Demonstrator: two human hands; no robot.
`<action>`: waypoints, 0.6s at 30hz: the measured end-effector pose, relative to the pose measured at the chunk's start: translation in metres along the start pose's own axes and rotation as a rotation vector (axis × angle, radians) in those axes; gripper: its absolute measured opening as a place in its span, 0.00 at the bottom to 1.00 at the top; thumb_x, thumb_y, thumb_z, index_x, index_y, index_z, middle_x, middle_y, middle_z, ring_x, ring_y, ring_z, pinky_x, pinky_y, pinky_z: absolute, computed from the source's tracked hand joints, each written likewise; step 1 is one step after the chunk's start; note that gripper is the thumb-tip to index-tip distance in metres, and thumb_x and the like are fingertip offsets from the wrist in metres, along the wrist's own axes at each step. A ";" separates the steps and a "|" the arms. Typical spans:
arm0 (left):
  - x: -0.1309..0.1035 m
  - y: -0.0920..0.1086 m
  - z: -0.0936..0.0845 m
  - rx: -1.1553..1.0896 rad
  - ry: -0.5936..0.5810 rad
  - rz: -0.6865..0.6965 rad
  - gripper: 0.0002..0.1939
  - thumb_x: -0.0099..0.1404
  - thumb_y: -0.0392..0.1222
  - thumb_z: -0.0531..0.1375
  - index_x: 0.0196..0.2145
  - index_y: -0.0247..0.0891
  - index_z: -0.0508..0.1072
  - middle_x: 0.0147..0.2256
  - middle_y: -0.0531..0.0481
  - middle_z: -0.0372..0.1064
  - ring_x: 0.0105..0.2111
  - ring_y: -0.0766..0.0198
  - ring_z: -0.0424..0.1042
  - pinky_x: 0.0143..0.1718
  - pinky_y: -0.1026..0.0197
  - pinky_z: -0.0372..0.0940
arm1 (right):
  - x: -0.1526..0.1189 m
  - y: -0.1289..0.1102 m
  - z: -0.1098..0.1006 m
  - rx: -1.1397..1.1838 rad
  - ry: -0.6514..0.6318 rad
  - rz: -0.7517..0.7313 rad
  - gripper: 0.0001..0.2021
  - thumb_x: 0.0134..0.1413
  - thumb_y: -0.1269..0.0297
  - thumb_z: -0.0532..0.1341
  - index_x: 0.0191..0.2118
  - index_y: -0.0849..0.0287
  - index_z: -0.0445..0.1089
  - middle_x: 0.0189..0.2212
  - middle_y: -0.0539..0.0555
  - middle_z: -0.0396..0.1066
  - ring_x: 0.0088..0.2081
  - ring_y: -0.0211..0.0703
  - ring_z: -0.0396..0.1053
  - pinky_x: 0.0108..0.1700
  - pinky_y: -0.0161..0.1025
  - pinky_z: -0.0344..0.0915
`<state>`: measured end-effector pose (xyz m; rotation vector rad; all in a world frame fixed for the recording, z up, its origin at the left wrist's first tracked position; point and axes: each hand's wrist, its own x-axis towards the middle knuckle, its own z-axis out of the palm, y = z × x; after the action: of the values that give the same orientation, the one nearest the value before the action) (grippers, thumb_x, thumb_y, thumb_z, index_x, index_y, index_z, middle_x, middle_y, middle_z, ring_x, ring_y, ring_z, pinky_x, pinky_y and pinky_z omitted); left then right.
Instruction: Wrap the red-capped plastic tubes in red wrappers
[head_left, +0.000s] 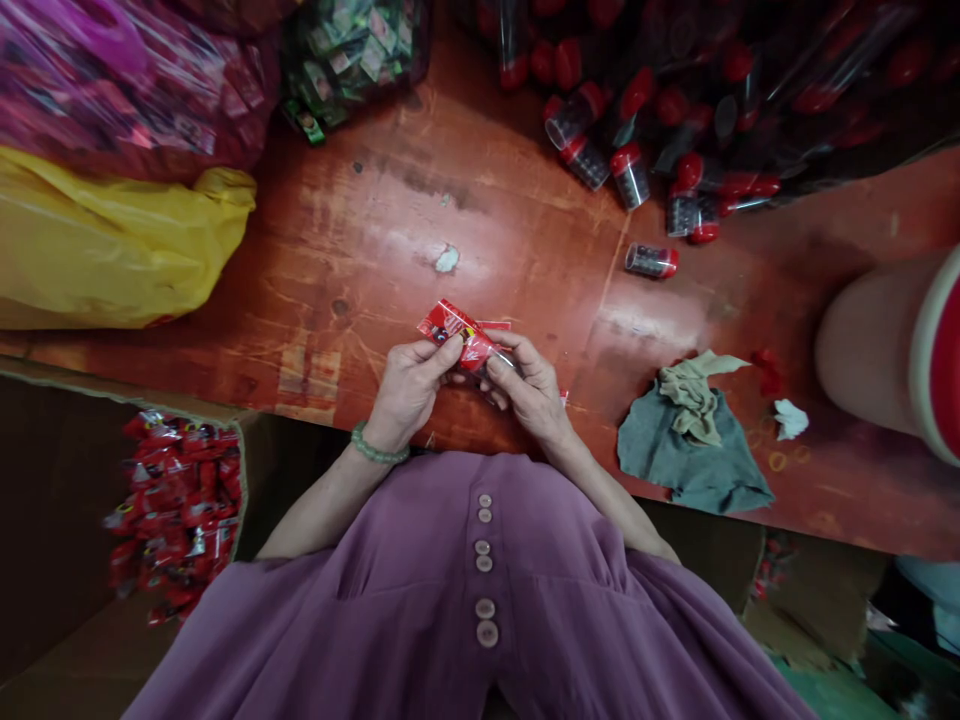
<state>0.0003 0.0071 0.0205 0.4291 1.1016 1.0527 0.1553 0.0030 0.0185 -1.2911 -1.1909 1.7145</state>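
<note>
Both hands meet over the near edge of the red table [517,210]. Between them is a red printed plastic packet [450,322], tilted, its top end pointing up and left. My left hand [411,385], with a green bead bracelet on the wrist, pinches the packet's middle between thumb and fingers. My right hand [529,385] is closed around the packet's lower end, where part of a clear container [504,354] shows; the fingers hide most of it. Another flat red piece lies partly behind the packet. Right of the hands, a small clear jar with a red cap [651,261] lies on its side.
Many red-capped jars [630,175] pile up at the back right. Bags of small packets [352,60] and a yellow bag [120,245] stand left. Cloths [690,440] and a white-and-red bucket [870,350] are right. An open carton holds red packets [180,500] below left.
</note>
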 end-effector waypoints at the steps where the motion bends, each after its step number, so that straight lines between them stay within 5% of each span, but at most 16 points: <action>1: 0.000 -0.001 0.000 0.001 -0.001 -0.012 0.22 0.50 0.59 0.71 0.24 0.35 0.78 0.23 0.48 0.75 0.23 0.63 0.74 0.27 0.61 0.70 | -0.001 0.002 0.001 -0.006 0.023 -0.009 0.22 0.60 0.46 0.60 0.55 0.49 0.65 0.24 0.46 0.64 0.22 0.35 0.60 0.21 0.34 0.59; 10: 0.005 -0.010 0.001 0.084 0.095 0.050 0.25 0.50 0.63 0.70 0.22 0.35 0.76 0.21 0.50 0.74 0.22 0.64 0.74 0.26 0.61 0.71 | -0.005 0.009 0.007 -0.153 0.130 -0.151 0.19 0.62 0.48 0.59 0.54 0.50 0.65 0.39 0.51 0.71 0.34 0.39 0.68 0.35 0.40 0.70; 18: -0.002 -0.007 0.004 -0.009 0.030 0.014 0.26 0.47 0.63 0.71 0.26 0.35 0.77 0.25 0.50 0.76 0.23 0.67 0.73 0.28 0.65 0.71 | -0.004 0.009 0.007 -0.095 0.137 -0.123 0.20 0.61 0.48 0.59 0.53 0.53 0.65 0.36 0.50 0.71 0.31 0.36 0.68 0.34 0.37 0.70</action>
<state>0.0066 0.0029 0.0177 0.4153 1.1216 1.0788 0.1498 -0.0061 0.0122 -1.3393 -1.2567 1.4736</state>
